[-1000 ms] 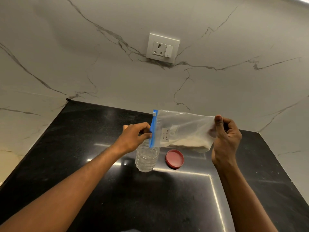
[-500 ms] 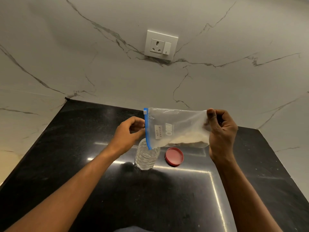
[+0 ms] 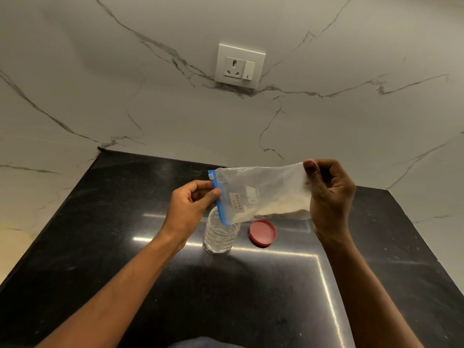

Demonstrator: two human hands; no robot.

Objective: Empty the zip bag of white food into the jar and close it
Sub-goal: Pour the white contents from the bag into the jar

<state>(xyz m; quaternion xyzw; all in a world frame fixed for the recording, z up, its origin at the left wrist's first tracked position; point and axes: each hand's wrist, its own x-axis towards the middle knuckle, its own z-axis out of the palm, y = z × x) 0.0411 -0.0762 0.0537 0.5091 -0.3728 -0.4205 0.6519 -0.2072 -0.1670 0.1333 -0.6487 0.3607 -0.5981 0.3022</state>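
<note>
I pinch the zip bag (image 3: 261, 194), labelled "MILK POWDER", sideways at mid-frame between my left hand (image 3: 190, 204) and right hand (image 3: 329, 192), above the jar (image 3: 221, 234).

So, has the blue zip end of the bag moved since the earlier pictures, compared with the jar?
Yes. The zip bag's blue zip end has dipped toward the jar; its lower corner now overlaps the jar's mouth.
</note>
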